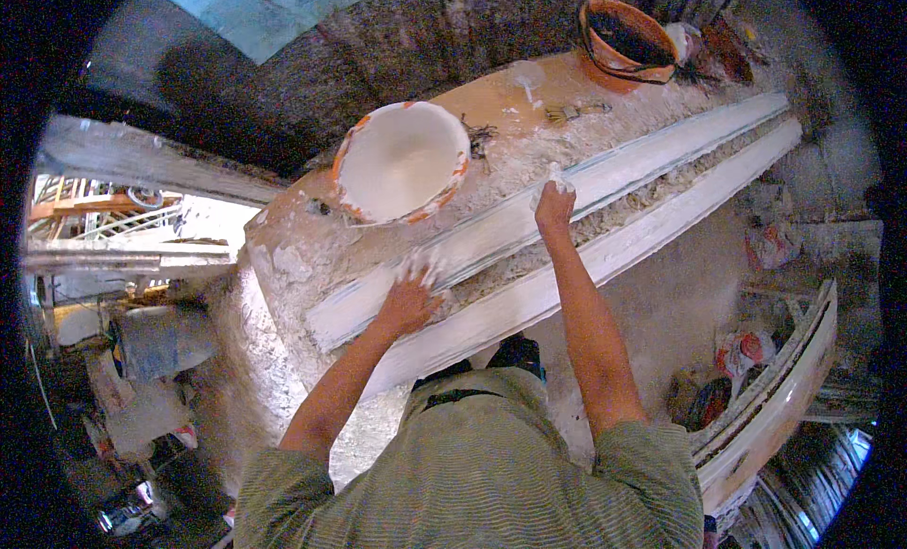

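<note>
One worktop [491, 100], streaked with white residue, carries the work; the white tub [440, 201] standing on it serves as reference. Two long white strips lie on the near side of the tub, roughly parallel, running on well to its right: one far strip [491, 247], close to the tub, and one near strip [501, 320], farther from it. Rough, crumbly material fills the gap between them. One long, curved pale panel [770, 417] is low and far to the right of the tub. The tub counts one, pale inside, its rim blotched orange. One orange bucket [607, 72], dark inside, stands beyond the tub to its right. Two white-and-red bags [746, 352] are far right of the tub, on its near side.

Obstructions: both hands cover parts of the far strip, and the right forearm crosses the near strip. The left hand [409, 299], directly nearer than the tub, lies on the far strip, fingers spread, whitened and released. The right hand [556, 207], right of the tub, is at the far strip, fingers curled and white-tipped; whether they grip anything cannot be told.

One dark tuft [481, 139] lies just right of the tub.
</note>
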Motion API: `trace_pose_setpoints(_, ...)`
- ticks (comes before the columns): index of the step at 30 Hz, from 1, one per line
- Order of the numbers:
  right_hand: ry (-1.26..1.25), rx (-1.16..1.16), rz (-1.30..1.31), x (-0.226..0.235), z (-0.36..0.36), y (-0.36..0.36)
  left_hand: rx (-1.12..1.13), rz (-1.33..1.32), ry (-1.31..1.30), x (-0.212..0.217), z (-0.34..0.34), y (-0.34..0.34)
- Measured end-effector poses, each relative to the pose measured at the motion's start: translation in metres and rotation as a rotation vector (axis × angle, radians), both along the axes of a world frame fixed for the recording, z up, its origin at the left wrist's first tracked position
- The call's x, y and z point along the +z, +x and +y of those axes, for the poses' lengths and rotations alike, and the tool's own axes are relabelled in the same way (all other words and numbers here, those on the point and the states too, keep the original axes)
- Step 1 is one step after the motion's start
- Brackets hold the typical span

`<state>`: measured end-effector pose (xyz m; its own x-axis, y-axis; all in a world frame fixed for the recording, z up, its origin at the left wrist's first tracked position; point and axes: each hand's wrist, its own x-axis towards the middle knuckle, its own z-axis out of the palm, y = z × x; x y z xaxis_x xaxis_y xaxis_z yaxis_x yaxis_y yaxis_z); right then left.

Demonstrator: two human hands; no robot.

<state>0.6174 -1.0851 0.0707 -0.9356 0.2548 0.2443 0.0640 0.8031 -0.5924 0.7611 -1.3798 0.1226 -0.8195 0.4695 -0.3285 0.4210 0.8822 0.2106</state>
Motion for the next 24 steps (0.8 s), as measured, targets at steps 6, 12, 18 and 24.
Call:
trace_pose_setpoints(6,0.646,0.122,0.047,0.006,-0.001,-0.016,0.071,0.074,-0.261,-0.012,-0.129,0.102)
trace_pose_setpoints(12,0.423,0.425,-0.212,-0.026,-0.039,0.053,0.455,0.231,-0.008,-0.051,-0.169,0.157)
trace_pose_setpoints(18,0.483,0.869,-0.464,-0.017,-0.075,0.120,0.589,0.198,0.256,-0.070,-0.141,0.143)
trace_pose_setpoints(24,0.609,0.649,-0.401,0.007,0.039,0.058,0.699,0.258,0.303,-0.053,-0.073,0.104)
